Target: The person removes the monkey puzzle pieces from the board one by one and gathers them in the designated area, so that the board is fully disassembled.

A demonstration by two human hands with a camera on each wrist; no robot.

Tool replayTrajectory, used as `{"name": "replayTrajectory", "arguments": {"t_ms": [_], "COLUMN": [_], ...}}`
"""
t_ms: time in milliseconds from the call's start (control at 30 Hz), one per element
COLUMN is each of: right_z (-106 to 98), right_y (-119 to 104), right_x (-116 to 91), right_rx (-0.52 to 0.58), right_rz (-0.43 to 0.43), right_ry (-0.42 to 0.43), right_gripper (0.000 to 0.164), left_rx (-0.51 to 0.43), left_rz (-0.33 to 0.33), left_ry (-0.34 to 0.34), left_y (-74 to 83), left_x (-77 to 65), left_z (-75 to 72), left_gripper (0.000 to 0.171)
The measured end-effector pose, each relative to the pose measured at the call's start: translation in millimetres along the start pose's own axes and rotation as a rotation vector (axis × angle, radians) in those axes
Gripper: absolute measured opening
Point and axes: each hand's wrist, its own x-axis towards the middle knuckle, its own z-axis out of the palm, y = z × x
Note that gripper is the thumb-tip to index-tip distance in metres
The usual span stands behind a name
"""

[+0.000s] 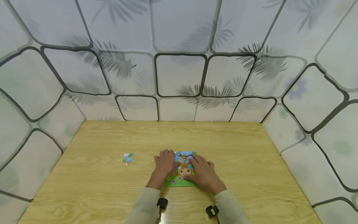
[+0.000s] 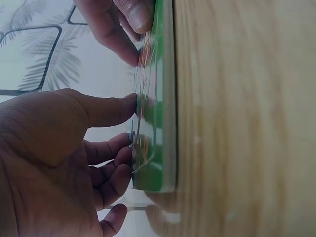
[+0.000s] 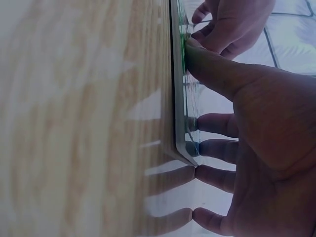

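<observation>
Sleeves (image 1: pixel 146 205) overhang a wooden table (image 1: pixel 92 186) before patterned walls (image 1: pixel 180 74), both hands (image 1: pixel 165 162) (image 1: pixel 205 172) on a puzzle (image 1: pixel 185 171), fingers (image 3: pixel 217 124) apart.

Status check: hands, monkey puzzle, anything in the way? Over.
Left hand and right hand touching monkey puzzle. Lying on table. Loose puzzle section apart, off to the left; nothing seen blocking.

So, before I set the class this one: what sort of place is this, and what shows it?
Probably a small screened-off tabletop workspace: a wood-grain tabletop, pale patterned walls closing it in at the back and both sides, and what looks like a monkey jigsaw being worked on.
</observation>
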Motion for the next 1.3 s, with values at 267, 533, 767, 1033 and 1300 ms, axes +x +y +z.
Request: {"name": "replayTrajectory", "arguments": {"t_ms": [267,533,767,1033,1300], "right_z": [0.7,0.8,3.4,3.7,3.3], "right_y": [0.2,-0.4,1.1,2.0,2.5], "right_x": [1.5,1.5,2.1,2.5,0.9], "right_rx": [0.003,0.011,-0.007,-0.008,0.005], "right_rz": [0.011,0.008,-0.008,-0.006,-0.002], "right_ry": [0.002,0.004,0.029,0.024,0.022], "right_gripper": [0.076,0.075,0.075,0.075,0.074], "left_rx": [-0.042,-0.153,-0.199,-0.319,-0.361], "left_rz": [-0.019,-0.012,0.083,0.104,0.111], "left_ry": [0.011,0.052,0.066,0.063,0.103], "left_y": [1.1,0.8,-2.3,-10.7,-40.2], "left_x": [0.9,1.6,1.9,1.8,3.2], "left_z": [-1.7,-2.0,-3.7,-11.8,-20.5], "left_gripper": [0.035,0.036,0.028,0.023,0.024]}}
